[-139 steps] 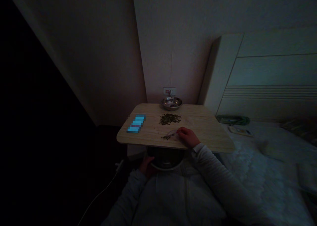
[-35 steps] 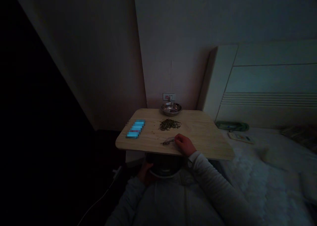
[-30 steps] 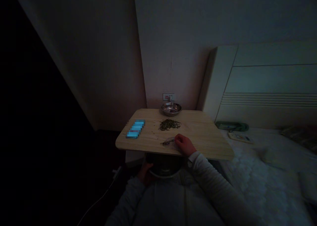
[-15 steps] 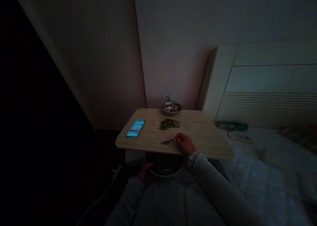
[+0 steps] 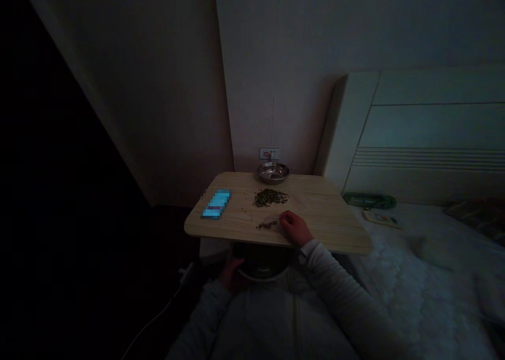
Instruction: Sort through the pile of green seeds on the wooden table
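My right hand [image 5: 295,228] rests low over the front of the wooden tabletop, its fingers closed on a thin, pale, see-through piece [image 5: 271,219] whose kind I cannot make out. Along that piece lies a small line of dark grains [image 5: 265,226]. Farther back spreads a larger pile of small greenish-brown grains [image 5: 270,197], like dried beans. Below the table's front edge, my left hand [image 5: 233,276] grips the left side of a dark bowl with a pale rim [image 5: 263,278]. The tabletop hides the bowl's far part, and the light is dim.
A shiny metal bowl [image 5: 273,173] stands at the table's back, below a wall socket [image 5: 269,153]. A lit phone [image 5: 216,204] lies on the left of the wooden table [image 5: 331,212]. At right, a green bottle [image 5: 369,200] and a pale flat object [image 5: 382,219] lie on the bed [image 5: 402,276].
Hardly anything differs. Both hands keep their places, and the grains by my right hand lie nearly as before. The picture's brightness shifts slightly.
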Demonstrator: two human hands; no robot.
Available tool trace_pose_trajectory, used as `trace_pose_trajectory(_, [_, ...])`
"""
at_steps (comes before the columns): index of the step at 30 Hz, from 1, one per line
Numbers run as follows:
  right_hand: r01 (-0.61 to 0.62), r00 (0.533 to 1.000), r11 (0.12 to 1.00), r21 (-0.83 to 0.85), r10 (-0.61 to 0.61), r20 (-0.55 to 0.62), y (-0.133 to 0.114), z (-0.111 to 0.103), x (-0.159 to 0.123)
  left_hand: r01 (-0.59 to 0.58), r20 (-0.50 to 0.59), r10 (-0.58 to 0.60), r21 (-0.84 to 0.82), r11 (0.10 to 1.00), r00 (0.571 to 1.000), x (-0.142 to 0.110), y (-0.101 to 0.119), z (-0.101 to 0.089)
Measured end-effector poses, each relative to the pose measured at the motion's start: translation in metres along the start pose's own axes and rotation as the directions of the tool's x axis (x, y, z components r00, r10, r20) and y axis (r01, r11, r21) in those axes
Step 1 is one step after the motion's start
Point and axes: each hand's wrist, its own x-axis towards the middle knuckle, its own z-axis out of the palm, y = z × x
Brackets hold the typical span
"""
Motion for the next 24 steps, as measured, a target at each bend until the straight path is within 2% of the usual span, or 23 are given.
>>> trace_pose_trajectory(3, [0.013,1.0,1.0,0.015,-0.013,0.004,0.001,0.0,0.0,0.023,-0.122,-0.023,0.001,1.0,0.992,-0.004,0.002,0.008])
trace_pose_trajectory(5, [0.007,1.0,1.0,0.016,-0.007,0.014,0.0,0.0,0.0,0.038,-0.165,-0.037,0.001,0.999,0.986,-0.008,0.004,0.014])
trace_pose_trajectory(8, [-0.007,0.999,1.0,0.018,0.006,0.04,-0.003,-0.002,-0.001,0.033,-0.143,-0.034,-0.007,0.999,0.989,-0.012,0.005,0.019])
trace_pose_trajectory(12, [-0.019,0.998,0.998,0.055,0.016,0.053,-0.005,-0.003,-0.002,-0.001,-0.085,-0.001,-0.015,1.0,0.996,-0.011,0.004,0.016])
trace_pose_trajectory(17, [-0.033,0.998,0.997,0.072,0.029,0.048,-0.006,-0.003,-0.002,0.046,-0.124,-0.047,-0.008,0.999,0.991,-0.01,0.005,0.017])
trace_pose_trajectory(24, [-0.019,0.999,0.999,0.045,0.016,0.047,-0.005,-0.002,-0.001,-0.006,-0.168,0.004,-0.007,1.0,0.986,-0.015,0.006,0.023])
